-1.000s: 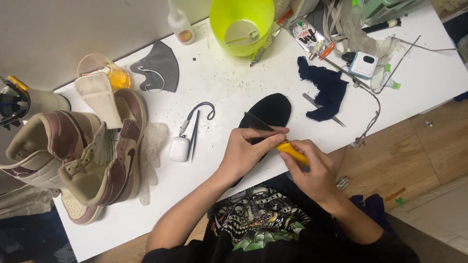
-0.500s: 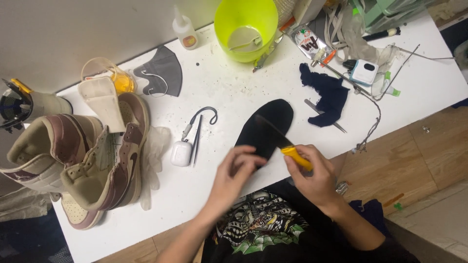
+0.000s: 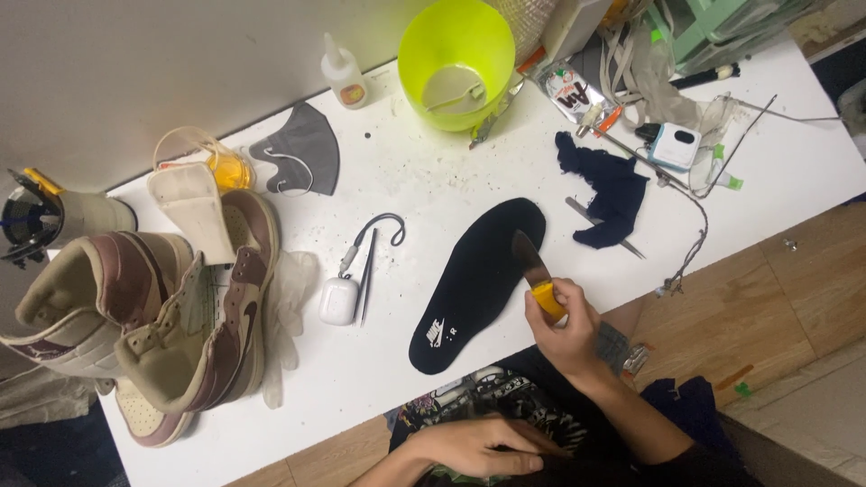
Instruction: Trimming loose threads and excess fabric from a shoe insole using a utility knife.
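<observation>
Head view: the right hand (image 3: 564, 326), fingers wrapped tight round the yellow handle of a knife (image 3: 534, 272), lays the blade on the edge of a black insole (image 3: 478, 280) lying flat at the centre of the white counter (image 3: 433, 194). The left hand (image 3: 474, 446), at the bottom of the frame, rests off the counter on the dark shirt, fingers loosely extended and holding nothing. The insole looks whole and untrimmed, so the cutting appears barely begun; two high-top sneakers (image 3: 153, 316) wait at left.

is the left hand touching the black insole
Apart. The head view shows the left hand resting at the person's lap, below the table edge, with white table between it and the black insole.
</observation>
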